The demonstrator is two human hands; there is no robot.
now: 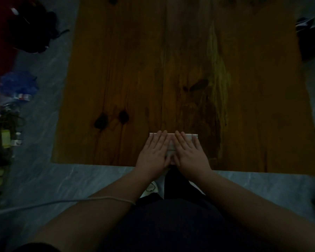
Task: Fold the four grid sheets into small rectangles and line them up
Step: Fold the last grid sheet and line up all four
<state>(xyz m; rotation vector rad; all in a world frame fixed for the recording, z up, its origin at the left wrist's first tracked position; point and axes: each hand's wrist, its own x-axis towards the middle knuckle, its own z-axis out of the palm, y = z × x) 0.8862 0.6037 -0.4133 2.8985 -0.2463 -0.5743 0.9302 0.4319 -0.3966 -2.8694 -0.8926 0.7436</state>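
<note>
left hand (154, 152): palm down, fingers straight and close together, pointing far. right hand (189, 153): same pose, just beside the left, index fingertips almost meeting, thumbs turned inward between the palms. left forearm (102, 204) and right forearm (244, 200) bare, coming in from near left and near right, converging at the wrists.

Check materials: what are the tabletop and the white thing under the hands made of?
Tabletop: wood, likely varnished; long grain lines, dark knots, a faint sheen. White thing: looks like thin matte paper, folded; crisp straight far edge, lies flat. Grid print too dim to confirm. Left hand and right hand press flat on it, covering most.
</note>
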